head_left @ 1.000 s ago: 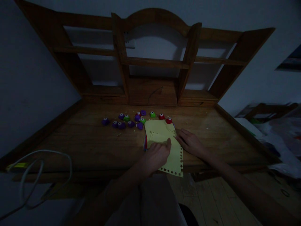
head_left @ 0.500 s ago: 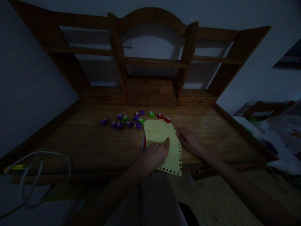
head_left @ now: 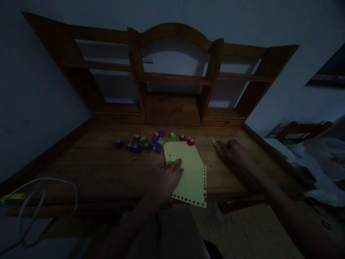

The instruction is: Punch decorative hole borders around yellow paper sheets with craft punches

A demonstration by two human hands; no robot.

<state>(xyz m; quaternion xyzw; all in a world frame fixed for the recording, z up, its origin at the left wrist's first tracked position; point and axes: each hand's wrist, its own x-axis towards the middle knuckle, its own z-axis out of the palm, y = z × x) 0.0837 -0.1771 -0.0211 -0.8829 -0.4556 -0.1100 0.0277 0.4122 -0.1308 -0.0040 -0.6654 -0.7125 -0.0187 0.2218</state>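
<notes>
A yellow sheet of paper (head_left: 190, 162) lies on the desk and hangs over its front edge. Small star and heart shaped holes run along its right and bottom edges. My left hand (head_left: 169, 177) rests on the sheet's left part, fingers stretched out over the paper. Over the desk to the right, my right hand (head_left: 235, 153) is closed on the end of a narrow yellow paper strip (head_left: 217, 146) with holes in it. Paper sheets of other colours show at the left edge under the yellow one, mostly hidden.
Several small craft punches in purple (head_left: 118, 144), green (head_left: 172, 135) and red (head_left: 191, 142) stand behind and left of the sheet. Tiny paper bits lie around them. Wooden shelves (head_left: 172, 77) rise behind. A white cable (head_left: 54, 178) loops at the left front.
The perforated strip has come off the sheet's upper right edge. My right hand has carried it right, away from the sheet. My left hand has shifted slightly left.
</notes>
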